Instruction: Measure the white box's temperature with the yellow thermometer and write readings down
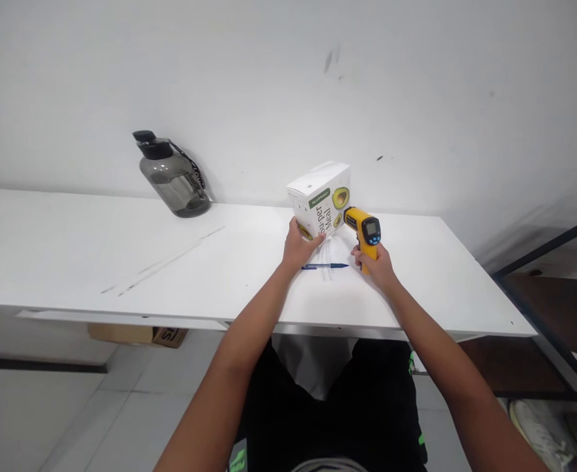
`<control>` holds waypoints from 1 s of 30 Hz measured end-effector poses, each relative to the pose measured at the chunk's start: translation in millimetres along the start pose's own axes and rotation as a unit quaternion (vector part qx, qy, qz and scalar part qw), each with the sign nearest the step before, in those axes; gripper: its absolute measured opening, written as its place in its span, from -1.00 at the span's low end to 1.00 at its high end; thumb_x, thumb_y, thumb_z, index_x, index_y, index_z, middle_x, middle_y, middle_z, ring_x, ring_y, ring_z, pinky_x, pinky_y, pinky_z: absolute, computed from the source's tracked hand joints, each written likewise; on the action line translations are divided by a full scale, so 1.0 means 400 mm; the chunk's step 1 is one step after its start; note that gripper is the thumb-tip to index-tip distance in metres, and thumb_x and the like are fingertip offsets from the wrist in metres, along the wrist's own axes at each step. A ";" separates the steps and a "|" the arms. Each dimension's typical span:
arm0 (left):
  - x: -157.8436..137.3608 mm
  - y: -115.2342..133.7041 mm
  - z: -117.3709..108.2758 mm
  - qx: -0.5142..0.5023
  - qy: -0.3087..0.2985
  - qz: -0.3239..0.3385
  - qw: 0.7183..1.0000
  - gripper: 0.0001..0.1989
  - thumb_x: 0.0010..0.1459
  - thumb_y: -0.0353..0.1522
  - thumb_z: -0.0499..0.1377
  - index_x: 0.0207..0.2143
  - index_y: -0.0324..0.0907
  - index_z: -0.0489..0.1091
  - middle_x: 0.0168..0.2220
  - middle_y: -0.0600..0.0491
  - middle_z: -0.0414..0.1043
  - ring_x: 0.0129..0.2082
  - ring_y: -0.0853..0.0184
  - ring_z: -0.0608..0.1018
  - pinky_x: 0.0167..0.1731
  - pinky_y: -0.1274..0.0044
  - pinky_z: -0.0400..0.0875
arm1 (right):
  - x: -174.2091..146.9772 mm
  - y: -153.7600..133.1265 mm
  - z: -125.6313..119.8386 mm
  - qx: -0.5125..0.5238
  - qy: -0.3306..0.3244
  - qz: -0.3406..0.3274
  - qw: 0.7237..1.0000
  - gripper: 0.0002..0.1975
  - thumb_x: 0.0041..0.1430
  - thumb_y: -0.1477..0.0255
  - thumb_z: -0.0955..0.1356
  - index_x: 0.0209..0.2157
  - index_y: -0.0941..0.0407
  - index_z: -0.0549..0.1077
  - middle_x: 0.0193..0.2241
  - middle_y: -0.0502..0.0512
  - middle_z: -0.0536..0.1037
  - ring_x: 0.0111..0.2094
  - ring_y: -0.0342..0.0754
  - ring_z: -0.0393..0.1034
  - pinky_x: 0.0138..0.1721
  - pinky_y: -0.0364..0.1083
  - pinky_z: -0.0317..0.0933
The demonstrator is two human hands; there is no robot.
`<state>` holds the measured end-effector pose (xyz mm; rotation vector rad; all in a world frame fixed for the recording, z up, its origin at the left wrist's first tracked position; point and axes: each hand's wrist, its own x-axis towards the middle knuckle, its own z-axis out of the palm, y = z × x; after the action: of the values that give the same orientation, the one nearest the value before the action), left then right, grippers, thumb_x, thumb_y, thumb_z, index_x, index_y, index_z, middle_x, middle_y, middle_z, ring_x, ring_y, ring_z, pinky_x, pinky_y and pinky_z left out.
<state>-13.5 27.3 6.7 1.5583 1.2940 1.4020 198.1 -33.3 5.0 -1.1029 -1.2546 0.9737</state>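
Observation:
My left hand (300, 245) grips the lower left part of a white meal box (325, 204) with avocado pictures, which is tilted above the table. In my right hand (378, 265) is a yellow and black infrared thermometer (364, 233). Its small screen faces me and its nose is close to the right side of the box. Below the box, a blue pen (335, 266) lies across a sheet of paper (324, 252) with lines of writing. Part of the paper is hidden behind my left hand and the box.
A grey see-through water bottle (175, 183) with a black lid stands by the wall on the left of the white table (170, 262). Under the table is a cardboard box (121, 333). A dark metal-framed shelf (534, 354) and shoes (537, 432) are at the right.

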 end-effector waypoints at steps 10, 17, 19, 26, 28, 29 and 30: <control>-0.004 0.009 0.003 -0.038 0.005 0.055 0.998 -0.19 -0.04 -0.15 0.37 0.18 -0.04 0.04 0.17 -0.08 0.30 0.14 0.18 0.43 0.03 0.37 0.43 | -0.015 -0.012 0.003 -0.048 -0.001 -0.017 0.999 -0.63 -0.07 0.22 0.45 -0.25 0.08 0.37 -0.43 -0.05 0.43 -0.48 -0.13 0.29 -0.41 -0.06 0.25; -0.022 0.030 0.005 0.011 -0.048 0.041 0.998 -0.21 -0.05 -0.15 0.37 0.18 -0.03 0.10 0.13 -0.07 0.35 0.09 0.13 0.45 -0.02 0.34 0.45 | -0.020 -0.021 0.005 -0.072 0.008 -0.026 0.997 -0.64 -0.09 0.20 0.44 -0.29 0.08 0.36 -0.44 -0.04 0.42 -0.46 -0.11 0.27 -0.41 -0.04 0.23; -0.023 0.028 0.004 0.011 -0.049 0.045 0.998 -0.21 -0.05 -0.15 0.37 0.18 -0.03 0.10 0.12 -0.07 0.35 0.09 0.13 0.45 -0.01 0.33 0.45 | -0.021 -0.022 0.006 -0.070 0.006 -0.028 0.997 -0.64 -0.09 0.20 0.44 -0.30 0.08 0.35 -0.44 -0.04 0.41 -0.45 -0.11 0.26 -0.40 -0.04 0.22; -0.020 0.027 0.005 -0.038 -0.083 0.054 0.994 -0.21 -0.03 -0.18 0.37 0.18 -0.09 0.08 0.17 -0.11 0.32 0.14 0.14 0.44 0.04 0.33 0.45 | -0.026 -0.032 0.008 -0.080 -0.005 -0.029 0.996 -0.66 -0.10 0.19 0.45 -0.36 0.09 0.35 -0.45 -0.03 0.40 -0.43 -0.09 0.26 -0.38 -0.03 0.21; -0.021 0.029 0.007 -0.046 -0.094 0.056 0.993 -0.22 -0.03 -0.19 0.37 0.17 -0.12 0.09 0.17 -0.13 0.32 0.14 0.14 0.44 0.04 0.33 0.45 | -0.027 -0.033 0.008 -0.080 -0.009 -0.031 0.996 -0.66 -0.09 0.19 0.45 -0.36 0.09 0.35 -0.46 -0.03 0.40 -0.43 -0.09 0.26 -0.38 -0.03 0.21; -0.022 0.029 0.007 -0.048 -0.097 0.055 0.993 -0.22 -0.03 -0.19 0.37 0.17 -0.12 0.09 0.17 -0.13 0.33 0.14 0.14 0.44 0.04 0.33 0.46 | -0.027 -0.033 0.007 -0.080 -0.010 -0.032 0.996 -0.66 -0.09 0.19 0.45 -0.36 0.09 0.35 -0.46 -0.03 0.40 -0.43 -0.09 0.26 -0.38 -0.03 0.21; -0.022 0.030 0.007 -0.048 -0.099 0.053 0.993 -0.22 -0.03 -0.19 0.37 0.17 -0.12 0.09 0.17 -0.13 0.33 0.14 0.14 0.44 0.04 0.33 0.46 | -0.026 -0.032 0.006 -0.080 -0.011 -0.032 0.996 -0.66 -0.09 0.19 0.45 -0.35 0.09 0.35 -0.46 -0.03 0.40 -0.44 -0.09 0.26 -0.37 -0.03 0.21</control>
<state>-7.3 15.9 14.4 1.6748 1.0250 1.3169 194.3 -46.0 15.1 -1.1716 -1.3964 0.8499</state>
